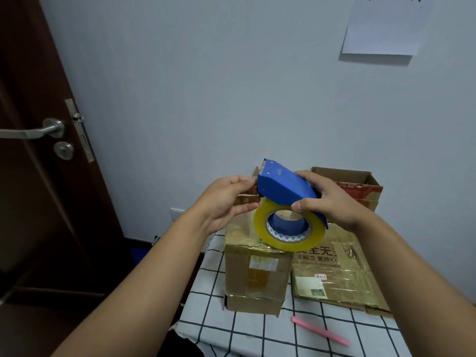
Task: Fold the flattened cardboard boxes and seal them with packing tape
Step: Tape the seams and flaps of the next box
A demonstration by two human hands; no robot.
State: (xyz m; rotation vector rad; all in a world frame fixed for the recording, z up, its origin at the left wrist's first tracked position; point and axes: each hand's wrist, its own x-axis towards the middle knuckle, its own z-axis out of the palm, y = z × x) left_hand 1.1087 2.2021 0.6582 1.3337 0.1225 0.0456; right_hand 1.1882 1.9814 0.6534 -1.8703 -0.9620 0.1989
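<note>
My right hand [327, 199] grips a blue tape dispenser [283, 188] loaded with a yellowish roll of packing tape [288, 233], held in the air above the boxes. My left hand [226, 202] is at the dispenser's front end, its fingertips touching or pinching near the cutter; whether it holds the tape end I cannot tell. Below stands a folded cardboard box [255, 274] covered in tape. A flattened taped box [337, 274] lies to its right. An open cardboard box [358, 186] stands at the back right.
The boxes sit on a table with a white cloth with a black grid [257, 331]. A pink pen-like cutter [319, 331] lies near the front. A dark wooden door with a metal handle [33, 132] is at the left. Paper [383, 27] hangs on the wall.
</note>
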